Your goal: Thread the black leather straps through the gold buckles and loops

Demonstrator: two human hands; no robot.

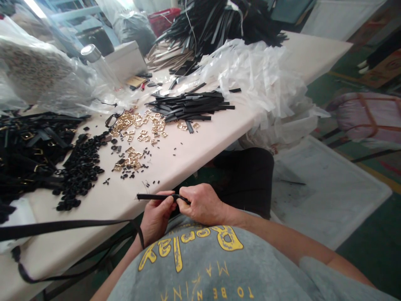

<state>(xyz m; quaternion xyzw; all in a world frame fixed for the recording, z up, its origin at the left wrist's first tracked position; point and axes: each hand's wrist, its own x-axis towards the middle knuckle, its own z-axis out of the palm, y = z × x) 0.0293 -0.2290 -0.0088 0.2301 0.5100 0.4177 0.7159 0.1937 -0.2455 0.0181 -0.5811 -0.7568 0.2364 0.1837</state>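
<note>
While the left hand [159, 214] pinches a narrow black strip [153, 197] between thumb and fingers, the right hand [202, 203] closes around the strip's other end, knuckles up, the two hands touching or nearly so. The strip lies level across them, one end jutting past the left fingertips, nearer the wearer than the gold buckles [134, 120]. Those buckles lie loose on the pale table [178, 156] and serve as the landmark for the rest.

Just on the near side of the gold buckles are scattered tiny black bits [130, 170]. To their left spreads a heap of round black pieces [79, 167], and farther left a tangle of black straps [31, 154] with gold fittings. To their right, just beside them, is a pile of cut black strips [194, 104]; farther right comes crumpled clear plastic [250, 71]. Beyond the buckles stand a white box [128, 62] and, at the back, a large bundle of long black strips [216, 27]. Nearer than the buckles and to the left, a long black band [62, 229] runs to the left forearm.
</note>
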